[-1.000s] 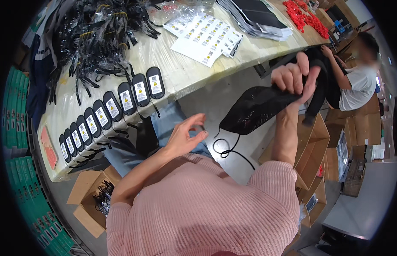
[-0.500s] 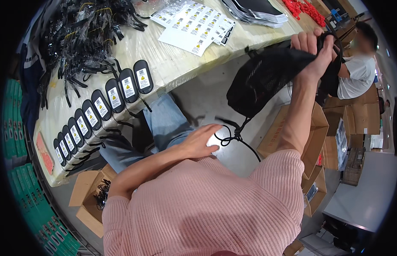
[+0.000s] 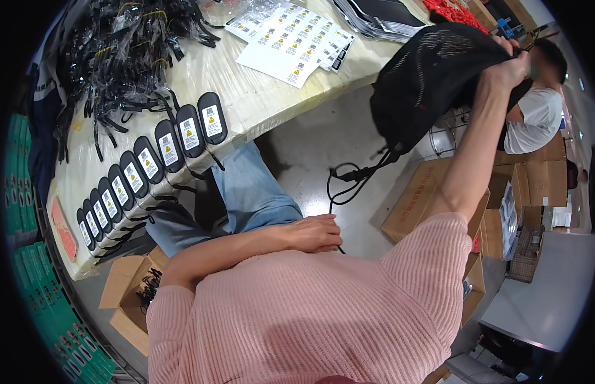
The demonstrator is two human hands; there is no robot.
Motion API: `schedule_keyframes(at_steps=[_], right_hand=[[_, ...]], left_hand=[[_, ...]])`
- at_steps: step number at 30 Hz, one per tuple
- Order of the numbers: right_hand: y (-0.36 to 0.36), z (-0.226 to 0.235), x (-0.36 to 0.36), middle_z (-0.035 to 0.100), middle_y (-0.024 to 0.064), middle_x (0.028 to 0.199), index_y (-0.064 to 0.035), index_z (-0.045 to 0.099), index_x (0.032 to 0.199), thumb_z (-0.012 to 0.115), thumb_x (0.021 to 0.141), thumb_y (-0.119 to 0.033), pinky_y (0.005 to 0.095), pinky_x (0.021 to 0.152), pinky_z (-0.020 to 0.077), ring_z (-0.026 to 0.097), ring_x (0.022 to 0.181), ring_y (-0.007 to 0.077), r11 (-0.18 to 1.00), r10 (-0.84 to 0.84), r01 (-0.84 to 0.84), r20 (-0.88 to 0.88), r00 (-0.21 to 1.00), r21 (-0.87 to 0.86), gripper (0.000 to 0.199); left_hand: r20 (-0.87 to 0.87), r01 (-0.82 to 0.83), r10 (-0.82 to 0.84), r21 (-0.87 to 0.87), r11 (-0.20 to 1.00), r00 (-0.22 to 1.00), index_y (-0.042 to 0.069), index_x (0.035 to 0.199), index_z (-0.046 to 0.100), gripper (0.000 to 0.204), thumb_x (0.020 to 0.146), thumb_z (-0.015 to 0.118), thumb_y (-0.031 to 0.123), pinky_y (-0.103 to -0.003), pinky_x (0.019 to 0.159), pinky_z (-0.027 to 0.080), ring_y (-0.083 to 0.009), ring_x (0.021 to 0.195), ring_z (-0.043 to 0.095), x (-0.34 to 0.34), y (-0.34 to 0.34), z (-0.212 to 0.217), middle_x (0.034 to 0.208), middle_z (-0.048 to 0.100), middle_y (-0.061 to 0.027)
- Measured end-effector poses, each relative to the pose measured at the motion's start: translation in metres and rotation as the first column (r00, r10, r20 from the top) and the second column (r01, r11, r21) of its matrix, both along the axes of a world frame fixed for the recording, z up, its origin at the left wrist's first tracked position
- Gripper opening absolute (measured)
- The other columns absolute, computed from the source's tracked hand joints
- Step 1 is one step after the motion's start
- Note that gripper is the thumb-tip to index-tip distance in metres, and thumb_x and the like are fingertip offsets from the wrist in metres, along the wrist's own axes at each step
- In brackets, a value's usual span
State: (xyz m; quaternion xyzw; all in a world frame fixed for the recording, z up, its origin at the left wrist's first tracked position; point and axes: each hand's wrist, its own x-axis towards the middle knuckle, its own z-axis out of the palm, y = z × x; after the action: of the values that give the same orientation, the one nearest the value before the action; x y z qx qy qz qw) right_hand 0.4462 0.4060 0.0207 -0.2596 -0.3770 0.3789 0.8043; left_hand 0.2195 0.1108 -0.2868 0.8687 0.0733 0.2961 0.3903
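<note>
My right hand (image 3: 508, 67) is raised at the upper right, closed on a black mesh bag (image 3: 432, 80). The bag hangs spread out to the left of that hand, past the table's edge. A black cord (image 3: 361, 174) trails from its lower end in a loop down toward my left hand (image 3: 315, 233). That hand lies in front of my body with its fingers curled in, and the cord passes into it and shows again just below. Along the table edge to the left stands a row of several black oblong devices (image 3: 189, 131) with white labels.
The plastic-wrapped table (image 3: 259, 105) holds tangled black cords in clear bags (image 3: 131, 57), label sheets (image 3: 291, 45), a dark stack (image 3: 374, 19) and red material (image 3: 454, 13). Cardboard boxes (image 3: 416, 201) stand at right, another (image 3: 128, 281) at lower left. A person (image 3: 534, 121) sits at far right.
My right hand has moved up and right, and the bag has risen and spread wider. My left hand has gone from stretched fingers to curled ones around the cord.
</note>
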Motion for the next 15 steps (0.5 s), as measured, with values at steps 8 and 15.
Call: schedule_keyframes(at_steps=[8,15], right_hand=[[0.061,0.058,0.09,0.046,0.0059,0.057,-0.0088,0.045,0.067,0.042,0.08,-0.03,0.0383,0.056,0.0433,0.048,0.058,0.0233,0.969,-0.233,0.236,-0.054,0.971,0.073,0.025],[0.087,0.101,0.174,0.055,0.0179,0.079,-0.0049,0.046,0.074,0.035,0.081,-0.028,0.0476,0.07,0.0502,0.054,0.069,0.0347,0.874,-0.464,0.481,-0.181,0.867,0.067,0.026]], left_hand=[[0.005,0.005,-0.003,-0.33,0.944,1.0,0.002,0.085,0.06,0.01,0.083,0.056,0.012,-0.035,0.067,0.048,-0.0268,0.079,0.058,-0.034,-0.008,0.022,0.083,0.06,-0.012],[-0.032,-0.137,0.137,-0.442,0.886,0.99,0.0,0.089,0.06,0.014,0.085,0.054,0.012,-0.034,0.066,0.047,-0.0273,0.077,0.059,-0.072,-0.012,0.032,0.081,0.06,-0.0133]])
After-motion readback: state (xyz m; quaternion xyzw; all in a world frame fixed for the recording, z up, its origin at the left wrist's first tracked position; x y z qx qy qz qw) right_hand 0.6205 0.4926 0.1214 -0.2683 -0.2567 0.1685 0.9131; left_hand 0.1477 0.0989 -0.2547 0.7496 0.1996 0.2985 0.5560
